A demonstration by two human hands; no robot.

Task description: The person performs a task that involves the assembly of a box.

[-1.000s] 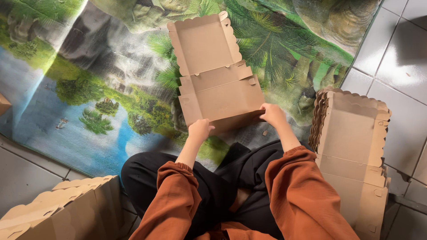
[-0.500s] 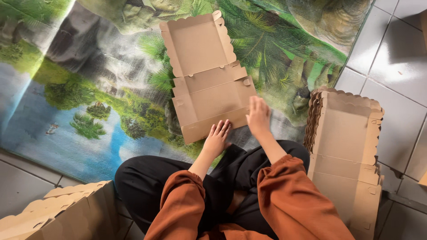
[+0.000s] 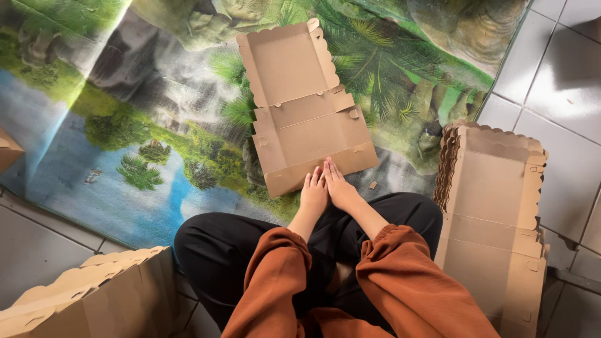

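Box: the flat cardboard box (image 3: 307, 106) lies unfolded on the printed mat (image 3: 125, 125), just beyond your knees.
Left hand: your left hand (image 3: 314, 193) lies flat, fingers together, on the box's near edge, holding nothing.
Right hand: your right hand (image 3: 340, 185) presses beside it, touching it, palm down and empty.
Handling: likely light and stiff, bending along its creases; take it by the side flaps.
Nearby: a stack of flat boxes (image 3: 494, 206) stands right of the box; another stack (image 3: 81, 300) sits nearer, to its left.

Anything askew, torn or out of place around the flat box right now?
A small cardboard scrap lies loose on the printed landscape mat, beside the flat brown cardboard box blank. Nothing looks torn.
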